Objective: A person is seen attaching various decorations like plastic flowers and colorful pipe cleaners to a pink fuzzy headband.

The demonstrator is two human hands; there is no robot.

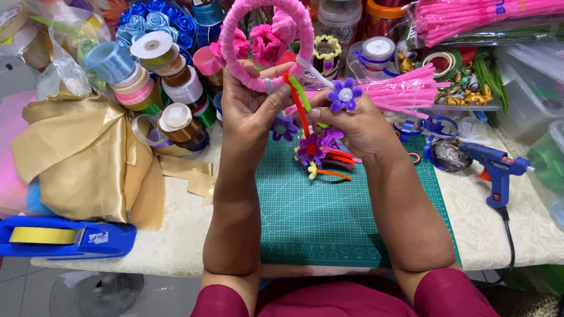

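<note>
While held upright above the far edge of the green cutting mat (352, 223), pink fuzzy pipe-cleaner hoop (267, 44) pinched at its lower rim by left hand (249, 111), fingers clenched on the rim and on the upper ends of the orange and green pipe-cleaner stems (298, 100). Stems' long axis near vertical, running from the rim down toward the mat. Right hand (358, 126) just beside, fingers closed around the purple pipe-cleaner flower with white centre (344, 95), flower touching or nearly touching the hoop's lower right; left hand nearer the hoop. Pink fabric roses (267, 38) set inside the ring. Below the hands, more purple flowers (311, 147) bunched. Toward the right edge of the tabletop (176, 235), blue glue gun (496, 167); far left, ribbon spools (153, 76) and gold satin cloth (82, 158).
</note>
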